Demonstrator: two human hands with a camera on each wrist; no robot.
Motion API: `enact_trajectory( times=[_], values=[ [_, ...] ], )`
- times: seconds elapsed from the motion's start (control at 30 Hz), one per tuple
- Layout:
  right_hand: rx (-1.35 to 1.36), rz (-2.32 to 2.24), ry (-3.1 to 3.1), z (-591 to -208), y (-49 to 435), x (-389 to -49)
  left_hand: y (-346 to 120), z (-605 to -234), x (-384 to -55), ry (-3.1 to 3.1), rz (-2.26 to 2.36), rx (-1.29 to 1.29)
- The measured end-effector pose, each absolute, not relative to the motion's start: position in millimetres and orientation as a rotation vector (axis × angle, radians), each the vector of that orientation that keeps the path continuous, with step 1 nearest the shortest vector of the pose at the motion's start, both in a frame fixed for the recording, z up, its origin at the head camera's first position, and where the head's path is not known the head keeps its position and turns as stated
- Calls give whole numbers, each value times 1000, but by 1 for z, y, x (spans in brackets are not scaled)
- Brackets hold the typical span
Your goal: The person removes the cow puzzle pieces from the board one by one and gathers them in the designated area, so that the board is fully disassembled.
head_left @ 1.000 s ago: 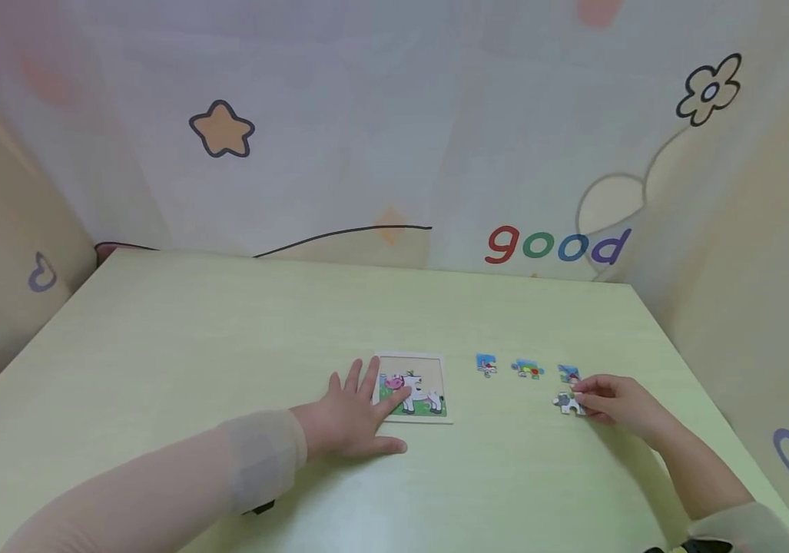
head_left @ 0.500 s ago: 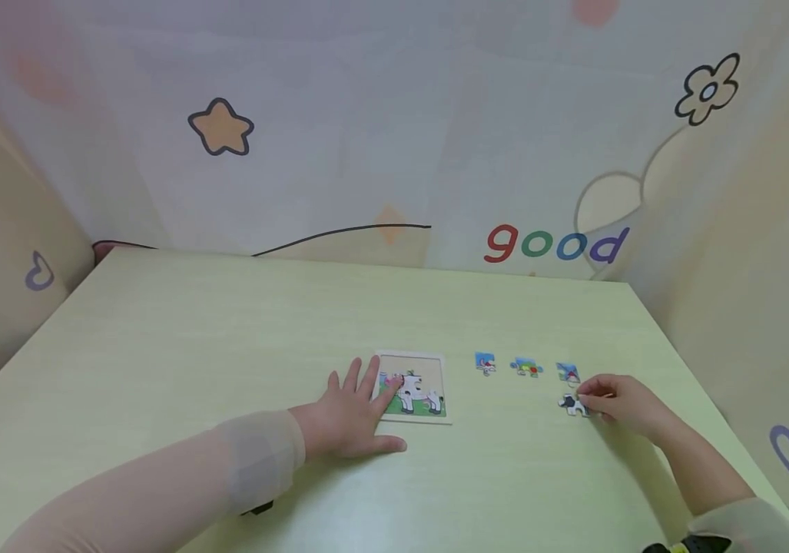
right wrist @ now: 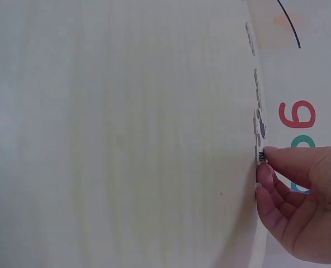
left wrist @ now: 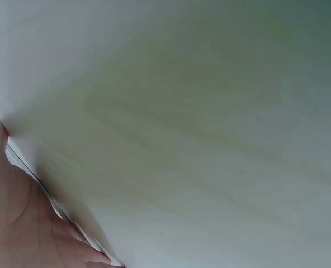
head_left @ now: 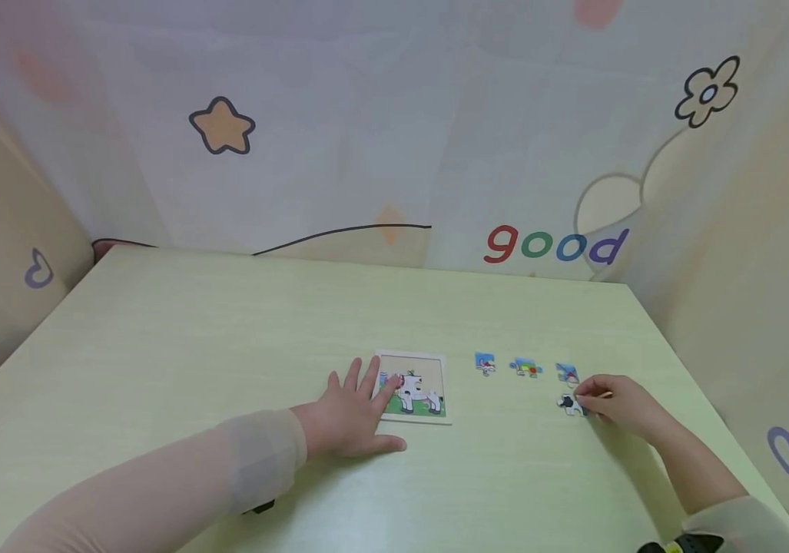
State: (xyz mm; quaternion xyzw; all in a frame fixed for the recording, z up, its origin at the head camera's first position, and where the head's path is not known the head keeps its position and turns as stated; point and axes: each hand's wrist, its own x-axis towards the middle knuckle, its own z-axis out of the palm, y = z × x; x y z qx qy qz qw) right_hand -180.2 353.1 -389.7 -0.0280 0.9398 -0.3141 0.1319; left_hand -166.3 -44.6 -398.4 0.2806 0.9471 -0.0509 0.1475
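Note:
My left hand (head_left: 353, 418) lies with spread fingers over the left edge of a jigsaw puzzle tray (head_left: 446, 384). Its lower part shows a white cow picture on green; the upper part is bare and beige. In the left wrist view, the palm and the tray's edge show at lower left. My right hand (head_left: 622, 403) pinches a black-and-white puzzle piece (head_left: 569, 405) between thumb and fingertips, low over the table. The right wrist view shows this piece (right wrist: 260, 125) edge-on, partly hidden by the thumb.
A row of blue-topped puzzle pieces lies right of the tray: a left piece (head_left: 485, 362), a middle piece (head_left: 526, 367) and a right piece (head_left: 566, 372) just behind the pinched one. The pale table (head_left: 228, 338) meets a printed cloth backdrop (head_left: 339, 153) behind.
The pinched puzzle piece has shifted slightly right under my right fingers, and its spots look darker than a second ago. My left hand has stayed on the tray.

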Motion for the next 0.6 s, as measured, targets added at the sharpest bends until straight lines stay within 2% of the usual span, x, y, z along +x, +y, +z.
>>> enact_trajectory(
  times=[0.6],
  values=[
    [-86, -863, 2821, -387, 346, -179, -44, -399, -165, 2726, -149, 794]
  ],
)
